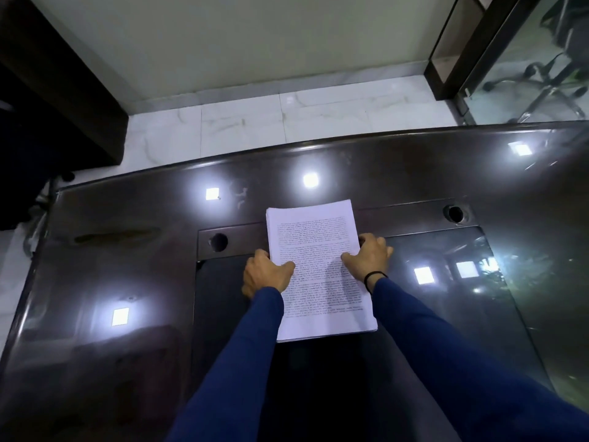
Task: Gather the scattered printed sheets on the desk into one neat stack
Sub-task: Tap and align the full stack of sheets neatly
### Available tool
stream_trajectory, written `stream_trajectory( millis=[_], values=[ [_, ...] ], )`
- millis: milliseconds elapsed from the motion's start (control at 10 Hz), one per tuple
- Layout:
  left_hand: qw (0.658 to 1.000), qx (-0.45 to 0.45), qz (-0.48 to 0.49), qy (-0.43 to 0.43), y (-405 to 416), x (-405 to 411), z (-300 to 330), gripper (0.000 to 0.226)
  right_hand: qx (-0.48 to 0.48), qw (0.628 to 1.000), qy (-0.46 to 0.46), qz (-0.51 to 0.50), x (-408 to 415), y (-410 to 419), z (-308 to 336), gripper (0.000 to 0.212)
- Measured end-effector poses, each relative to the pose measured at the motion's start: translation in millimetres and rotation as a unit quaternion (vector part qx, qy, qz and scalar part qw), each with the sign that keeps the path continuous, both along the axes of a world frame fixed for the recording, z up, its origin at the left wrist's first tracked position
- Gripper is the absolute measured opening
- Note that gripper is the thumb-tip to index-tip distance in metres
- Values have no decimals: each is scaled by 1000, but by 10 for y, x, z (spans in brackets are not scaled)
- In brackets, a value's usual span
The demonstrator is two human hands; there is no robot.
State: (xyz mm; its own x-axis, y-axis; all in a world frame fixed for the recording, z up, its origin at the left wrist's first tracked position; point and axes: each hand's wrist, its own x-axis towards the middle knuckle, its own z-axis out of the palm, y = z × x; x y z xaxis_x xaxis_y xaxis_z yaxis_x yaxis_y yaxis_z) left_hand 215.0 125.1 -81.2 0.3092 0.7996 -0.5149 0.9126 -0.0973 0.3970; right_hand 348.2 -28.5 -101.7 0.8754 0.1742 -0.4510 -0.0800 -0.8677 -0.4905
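I see one thick stack of white printed sheets [320, 269] lying flat near the middle of the glossy dark brown desk [127, 266], its far end overlapping the recessed strip with round cable holes. My left hand [266, 275] grips the stack's left long edge, thumb lying across the top page and the fingers curled down at the side. My right hand [369, 258], a thin black band at its wrist, grips the right long edge the same way, thumb on the paper. Both sleeves are dark blue.

No loose sheets show anywhere else on the desk, so I judge the gathering itself is done and I am at the squaring stage. The near edge shows a few pages stepped slightly out of line. The next move, as I read it, calls for pressing both sides inward evenly, then perhaps tapping the stack on edge, keeping the pinch light so the top page does not buckle.
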Motion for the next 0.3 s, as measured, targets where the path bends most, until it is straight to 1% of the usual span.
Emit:
stream_trajectory(
  millis=[100, 200, 300],
  values=[
    [1000, 25, -14, -3, -37, -31, 46, 52, 5, 1000, -14, -24, -81, -34, 5, 59],
    [997, 55, -50, -21, -83, -138, 132, 50, 36, 998, -49, -29, -197, -80, 169, 64],
    [984, 109, -126, -71, -172, -261, 212, 46, 51, 993, -105, 26, -370, -127, 370, 57]
  ],
)
